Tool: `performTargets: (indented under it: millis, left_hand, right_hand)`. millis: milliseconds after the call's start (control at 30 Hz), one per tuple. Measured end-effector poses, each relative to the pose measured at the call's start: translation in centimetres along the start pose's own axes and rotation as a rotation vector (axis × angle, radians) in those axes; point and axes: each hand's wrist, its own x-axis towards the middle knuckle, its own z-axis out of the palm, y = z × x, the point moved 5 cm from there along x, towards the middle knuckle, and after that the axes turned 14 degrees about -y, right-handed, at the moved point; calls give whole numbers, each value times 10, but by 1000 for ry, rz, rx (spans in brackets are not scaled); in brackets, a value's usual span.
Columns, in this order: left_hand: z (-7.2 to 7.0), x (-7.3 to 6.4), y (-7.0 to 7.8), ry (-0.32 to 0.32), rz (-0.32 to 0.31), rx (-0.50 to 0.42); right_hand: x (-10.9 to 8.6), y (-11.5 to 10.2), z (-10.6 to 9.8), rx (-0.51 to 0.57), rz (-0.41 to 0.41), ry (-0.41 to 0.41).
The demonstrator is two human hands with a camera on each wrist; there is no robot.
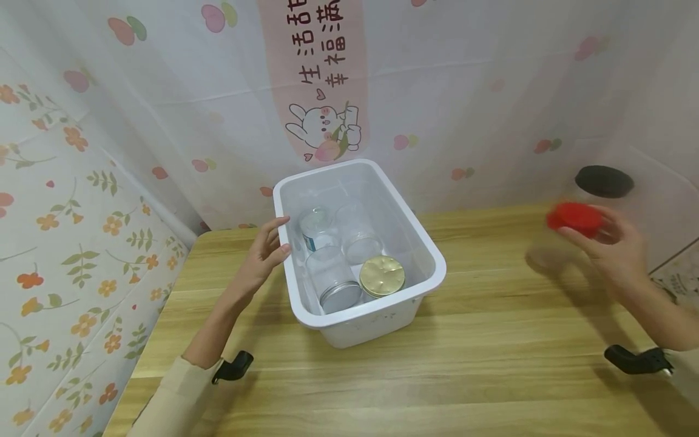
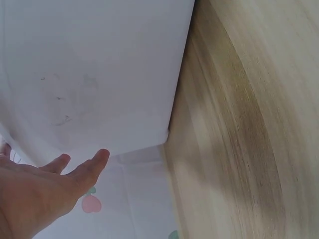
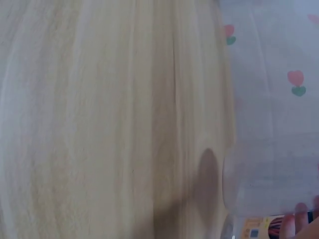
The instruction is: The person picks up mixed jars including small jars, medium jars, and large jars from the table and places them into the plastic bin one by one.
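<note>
A white plastic basin (image 1: 363,325) stands on the wooden table with several clear jars inside. Along its left rim my left hand (image 1: 266,246) holds on, thumb and a finger over the edge; other fingers extend along the outer wall in the left wrist view. Inside, a gold-lidded jar (image 1: 382,276) is nearest the front right, beside a silver-lidded jar (image 1: 333,280) lying down. Far to the right, my right hand (image 1: 619,246), blurred, grips a jar with a red lid (image 1: 577,218). The right wrist view shows its fingers over a printed label (image 3: 256,228).
Just beyond the right hand is a black lid (image 1: 604,181), and a clear jar (image 3: 269,174) stands beside the held one. A patterned curtain (image 1: 464,109) hangs behind the table (image 1: 491,364); flowered cloth (image 1: 82,273) hangs at the left.
</note>
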Motion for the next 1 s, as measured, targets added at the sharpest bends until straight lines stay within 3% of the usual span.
performTargets:
  millis: [167, 400, 467, 533, 733, 1000]
  left_hand:
    - [2, 2, 0, 1, 10, -2]
    - [4, 3, -1, 8, 10, 4]
    - [5, 3, -1, 11, 11, 6]
    - [5, 4, -1, 13, 10, 5]
    - [6, 4, -1, 15, 11, -2]
    - [6, 5, -3, 25, 1, 15]
  right_hand:
    - [3, -5, 7, 7, -26, -16]
    - [9, -9, 18, 271, -80, -46]
    - [11, -11, 21, 299, -88, -47]
    - [13, -13, 24, 295, -91, -45]
    - [17, -20, 31, 150, -84, -63]
    - [22, -25, 40, 116, -98, -97]
